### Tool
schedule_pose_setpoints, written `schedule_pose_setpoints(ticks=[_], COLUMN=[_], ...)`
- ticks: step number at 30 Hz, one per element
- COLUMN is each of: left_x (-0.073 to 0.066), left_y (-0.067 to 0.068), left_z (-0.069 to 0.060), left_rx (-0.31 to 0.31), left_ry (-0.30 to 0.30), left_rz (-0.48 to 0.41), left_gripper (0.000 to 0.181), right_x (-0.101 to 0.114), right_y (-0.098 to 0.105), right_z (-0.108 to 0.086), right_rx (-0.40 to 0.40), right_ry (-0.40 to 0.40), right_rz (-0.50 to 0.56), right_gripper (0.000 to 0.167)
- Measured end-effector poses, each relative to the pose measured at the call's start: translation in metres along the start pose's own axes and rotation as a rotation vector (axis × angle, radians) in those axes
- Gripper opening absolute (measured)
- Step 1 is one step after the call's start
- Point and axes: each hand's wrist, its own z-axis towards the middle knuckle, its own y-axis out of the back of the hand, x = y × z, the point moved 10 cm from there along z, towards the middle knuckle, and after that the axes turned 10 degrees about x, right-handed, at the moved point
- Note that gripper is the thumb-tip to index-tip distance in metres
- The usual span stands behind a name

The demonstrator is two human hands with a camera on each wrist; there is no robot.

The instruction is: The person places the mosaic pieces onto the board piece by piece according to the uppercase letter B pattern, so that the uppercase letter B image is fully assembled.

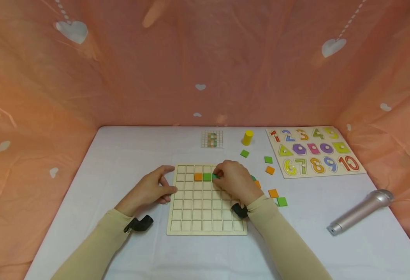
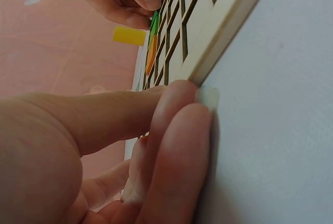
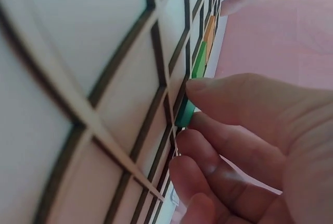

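A wooden grid board (image 1: 192, 214) lies on the white table. In its second row from the far edge sit an orange tile (image 1: 198, 177) and, just right of it, a green tile (image 1: 207, 177). Right beside that one, my right hand (image 1: 237, 179) pinches a teal tile (image 3: 184, 114) between thumb and fingers, at a square of the grid. The left hand (image 1: 150, 186) rests against the board's left edge, with the thumb and index finger spread apart along it. Close up, its fingertips (image 2: 182, 135) touch the wooden rim.
Loose green (image 1: 268, 159) and orange tiles (image 1: 273, 193) lie right of the board, some partly behind my right hand. Beyond the board are a small pattern card (image 1: 212, 139) and a yellow cylinder (image 1: 248, 137). A number puzzle (image 1: 313, 153) and a silver microphone (image 1: 360, 212) lie farther right.
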Motion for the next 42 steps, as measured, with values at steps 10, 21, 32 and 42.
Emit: schedule_pose_setpoints(ticks=[10, 21, 32, 42], left_x=[0.000, 0.001, -0.001, 0.000], left_y=[0.000, -0.001, 0.001, 0.001], left_z=[0.000, 0.000, 0.000, 0.001], left_rx=[0.002, -0.002, -0.003, -0.001], left_ry=[0.013, 0.010, -0.001, -0.011], left_rz=[-0.009, -0.007, 0.007, 0.013], left_gripper=[0.080, 0.078, 0.078, 0.079], right_x=[-0.004, -0.049, -0.118, -0.143], right_y=[0.003, 0.027, 0.062, 0.077], right_z=[-0.001, -0.019, -0.060, -0.073], right_rx=[0.014, 0.022, -0.035, -0.088], right_ry=[-0.007, -0.088, -0.268, -0.303], right_rz=[0.001, 0.115, 0.166, 0.120], right_gripper=[0.015, 0.021, 0.028, 0.023])
